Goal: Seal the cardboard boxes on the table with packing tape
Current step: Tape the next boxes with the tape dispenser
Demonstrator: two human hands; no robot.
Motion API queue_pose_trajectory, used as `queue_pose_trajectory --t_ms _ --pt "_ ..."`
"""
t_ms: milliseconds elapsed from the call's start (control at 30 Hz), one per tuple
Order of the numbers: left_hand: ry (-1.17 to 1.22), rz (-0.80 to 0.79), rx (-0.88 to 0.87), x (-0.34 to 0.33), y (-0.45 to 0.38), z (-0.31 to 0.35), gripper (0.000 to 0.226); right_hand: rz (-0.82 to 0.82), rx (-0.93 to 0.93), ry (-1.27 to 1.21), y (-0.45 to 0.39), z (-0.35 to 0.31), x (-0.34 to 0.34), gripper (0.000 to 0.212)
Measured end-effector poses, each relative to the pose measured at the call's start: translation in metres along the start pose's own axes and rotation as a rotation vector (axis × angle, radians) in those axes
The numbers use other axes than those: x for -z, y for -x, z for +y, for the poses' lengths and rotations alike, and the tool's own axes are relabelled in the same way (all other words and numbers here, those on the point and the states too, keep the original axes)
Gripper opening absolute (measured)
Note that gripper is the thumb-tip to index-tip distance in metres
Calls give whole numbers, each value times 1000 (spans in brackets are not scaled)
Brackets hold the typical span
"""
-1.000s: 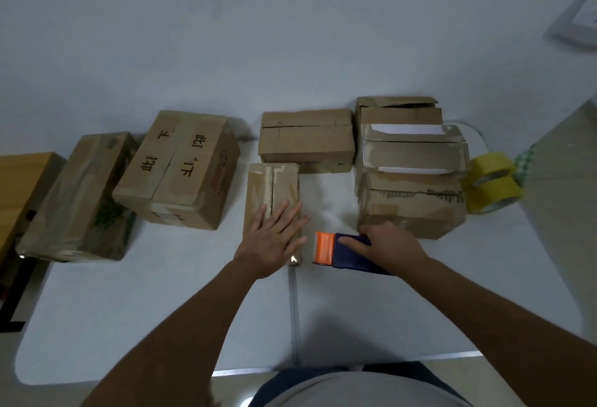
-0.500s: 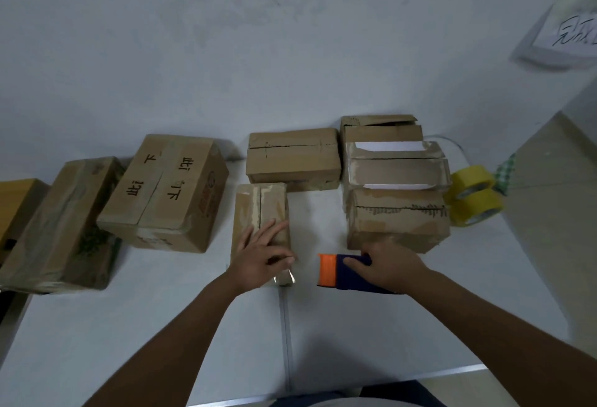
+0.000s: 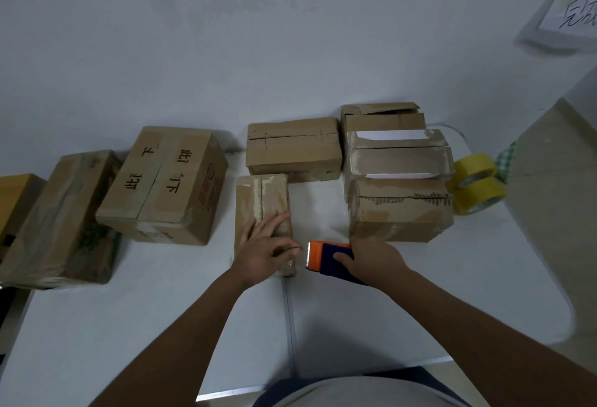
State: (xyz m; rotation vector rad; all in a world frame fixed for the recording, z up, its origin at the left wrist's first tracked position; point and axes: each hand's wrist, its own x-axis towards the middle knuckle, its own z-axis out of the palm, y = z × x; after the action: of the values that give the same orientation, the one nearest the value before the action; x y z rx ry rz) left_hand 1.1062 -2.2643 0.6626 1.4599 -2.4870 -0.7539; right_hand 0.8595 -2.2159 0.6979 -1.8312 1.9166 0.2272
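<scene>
Left hand (image 3: 263, 246) lay on the near end of the small box (image 3: 263, 212), fingers spread over the top, thumb toward the cutter. Right hand (image 3: 371, 259) gripped the blue-and-orange tape dispenser (image 3: 326, 259), its toothed edge just right of the small box and apart from it. The flat box (image 3: 292, 148) sat behind the small box, the stacked boxes (image 3: 397, 180) to its right, the printed box (image 3: 164, 186) to its left, the yellow tape rolls (image 3: 478, 183) far right of it. Step looked like cutting or finishing a strip; next, probably press the tape end flat on the seam.
</scene>
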Motion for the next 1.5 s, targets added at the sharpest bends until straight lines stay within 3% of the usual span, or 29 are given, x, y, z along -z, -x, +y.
queue_pose_trajectory --t_ms 267,433,600,667,867,933,1000,1067,1133,1200,1333,1500 --pt "-3 14 39 -2 -3 8 28 20 -39 3 -12 -14 -6 51" --pt "42 5 46 1 0 7 19 -51 -187 54 -16 15 -6 47" --pt "26 9 39 0 0 10 19 92 -230 46 -3 25 -28 43" --pt "26 1 45 3 2 12 20 66 -216 27 -1 17 -36 45" --pt "-7 49 13 -3 16 17 17 -153 -251 -259 3 14 -70 60" --pt "-7 58 14 -4 18 18 16 -36 -222 -254 4 13 -72 51" --pt "0 59 31 -4 16 19 15 94 -174 -346 4 4 -64 29" --pt "9 62 53 -4 13 18 13 65 -157 -671 0 -11 -56 11" --pt "17 47 77 -1 10 18 14 -147 -221 -1181 -3 -33 -50 8" --pt "24 18 103 2 6 18 16 -245 -280 -1423 -10 -46 -52 6" --pt "24 -34 145 6 5 22 18 -179 -308 -1511 -7 -52 -50 12" --pt "49 -76 147 -2 21 27 31 -92 -269 -1410 17 -38 -40 12"
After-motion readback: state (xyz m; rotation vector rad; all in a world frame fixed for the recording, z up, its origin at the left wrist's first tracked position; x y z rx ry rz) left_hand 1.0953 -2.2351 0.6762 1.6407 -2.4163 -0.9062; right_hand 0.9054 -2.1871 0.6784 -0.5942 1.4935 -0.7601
